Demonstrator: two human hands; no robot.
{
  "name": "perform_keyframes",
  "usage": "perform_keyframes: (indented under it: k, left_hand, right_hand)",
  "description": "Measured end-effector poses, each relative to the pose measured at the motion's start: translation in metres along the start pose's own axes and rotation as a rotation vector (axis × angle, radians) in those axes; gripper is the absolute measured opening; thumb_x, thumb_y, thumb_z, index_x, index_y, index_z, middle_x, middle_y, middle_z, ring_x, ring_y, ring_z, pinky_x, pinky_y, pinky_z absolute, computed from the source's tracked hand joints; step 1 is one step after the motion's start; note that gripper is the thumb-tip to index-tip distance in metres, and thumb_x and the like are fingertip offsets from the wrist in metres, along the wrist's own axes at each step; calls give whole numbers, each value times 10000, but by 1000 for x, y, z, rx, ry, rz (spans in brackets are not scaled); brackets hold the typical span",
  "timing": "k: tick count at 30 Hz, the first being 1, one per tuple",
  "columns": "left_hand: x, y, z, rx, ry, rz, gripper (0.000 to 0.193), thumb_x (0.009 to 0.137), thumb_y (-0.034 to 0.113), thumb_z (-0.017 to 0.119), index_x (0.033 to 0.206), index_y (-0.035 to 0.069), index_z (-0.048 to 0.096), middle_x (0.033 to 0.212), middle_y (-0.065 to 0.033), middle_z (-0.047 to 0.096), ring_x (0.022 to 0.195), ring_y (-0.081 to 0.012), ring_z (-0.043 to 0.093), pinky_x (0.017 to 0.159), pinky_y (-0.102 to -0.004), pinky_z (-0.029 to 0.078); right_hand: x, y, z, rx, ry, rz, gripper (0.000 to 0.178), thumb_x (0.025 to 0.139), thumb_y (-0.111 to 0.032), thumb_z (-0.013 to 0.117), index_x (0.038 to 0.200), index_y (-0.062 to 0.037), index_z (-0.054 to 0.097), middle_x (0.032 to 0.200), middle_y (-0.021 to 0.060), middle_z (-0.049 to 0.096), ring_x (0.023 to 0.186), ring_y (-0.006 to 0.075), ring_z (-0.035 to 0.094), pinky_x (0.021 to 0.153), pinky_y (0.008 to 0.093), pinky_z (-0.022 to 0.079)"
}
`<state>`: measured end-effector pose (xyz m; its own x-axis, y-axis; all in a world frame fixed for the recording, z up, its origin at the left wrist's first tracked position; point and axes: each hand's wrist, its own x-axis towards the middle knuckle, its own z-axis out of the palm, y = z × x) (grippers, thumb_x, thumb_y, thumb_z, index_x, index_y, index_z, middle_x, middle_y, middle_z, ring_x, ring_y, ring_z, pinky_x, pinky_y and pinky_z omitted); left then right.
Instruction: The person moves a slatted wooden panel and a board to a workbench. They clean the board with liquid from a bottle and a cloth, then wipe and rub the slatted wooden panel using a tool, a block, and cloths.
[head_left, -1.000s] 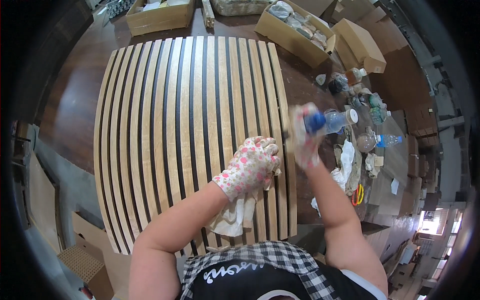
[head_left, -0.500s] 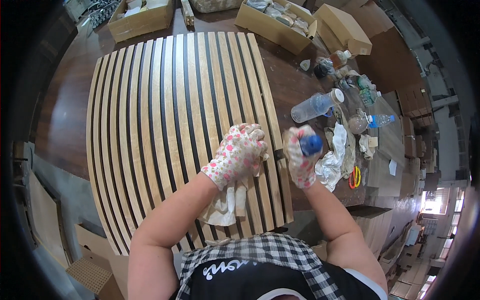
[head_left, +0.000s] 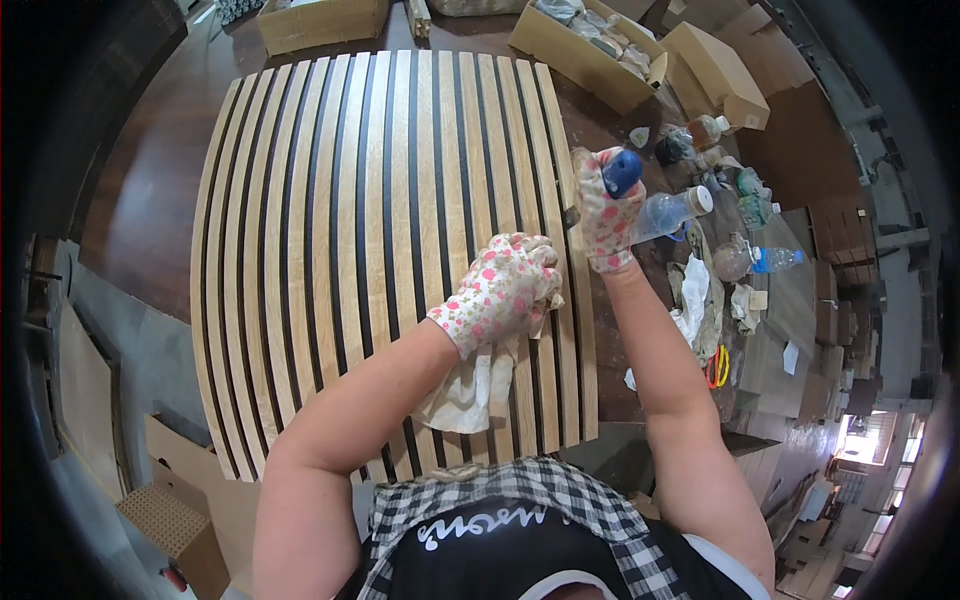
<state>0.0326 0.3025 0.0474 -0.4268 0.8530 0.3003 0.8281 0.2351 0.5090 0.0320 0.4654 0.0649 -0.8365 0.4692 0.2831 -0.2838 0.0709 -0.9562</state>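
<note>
A slatted wood panel (head_left: 375,190) with pale slats and dark grooves lies before me. My left hand (head_left: 497,290), in a flowered glove, is closed around a whitish cloth (head_left: 468,392) on the panel's right part. The cloth's loose end hangs toward me. My right hand (head_left: 608,222), gloved alike, grips a blue-handled scraper (head_left: 622,174) at the panel's right edge. The handle's end points up; a small dark end shows by the edge, and most of the blade is hidden by the hand.
Right of the panel stand plastic bottles (head_left: 665,214), crumpled rags (head_left: 694,292) and a yellow and red looped object (head_left: 719,366). Cardboard boxes (head_left: 590,60) line the far side of the brown table (head_left: 130,220). A perforated carton (head_left: 165,520) sits low at the left.
My right hand has moved away from me along the panel's right edge with the scraper. My left hand stays on the cloth. The whole view has shifted slightly.
</note>
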Motion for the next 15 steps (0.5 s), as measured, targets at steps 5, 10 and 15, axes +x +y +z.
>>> perform_keyframes:
  k: [5,10,15]
  left_hand:
    - [-11,-9,0,49,-47,-28,255,616,222,663,854,138,632,1023,-37,537,1061,-214,472,919,-361,348]
    - [1,1,1,21,-9,34,285,611,241,680,864,116,641,999,-59,544,1048,-227,477,918,-358,344]
    - [-7,-6,-3,10,-32,-28,270,581,174,662,846,146,623,1012,-35,528,1041,-223,482,882,-365,373]
  right_hand:
    - [-45,5,-26,934,-408,307,188,822,-223,484,860,-40,506,708,70,498,459,88,423,345,199,341]
    - [18,2,1,750,-258,135,276,855,-261,558,906,4,499,726,78,461,497,67,424,368,150,342]
    - [-36,-8,5,431,-50,104,201,843,-260,508,839,-60,493,778,52,493,631,115,477,517,186,440]
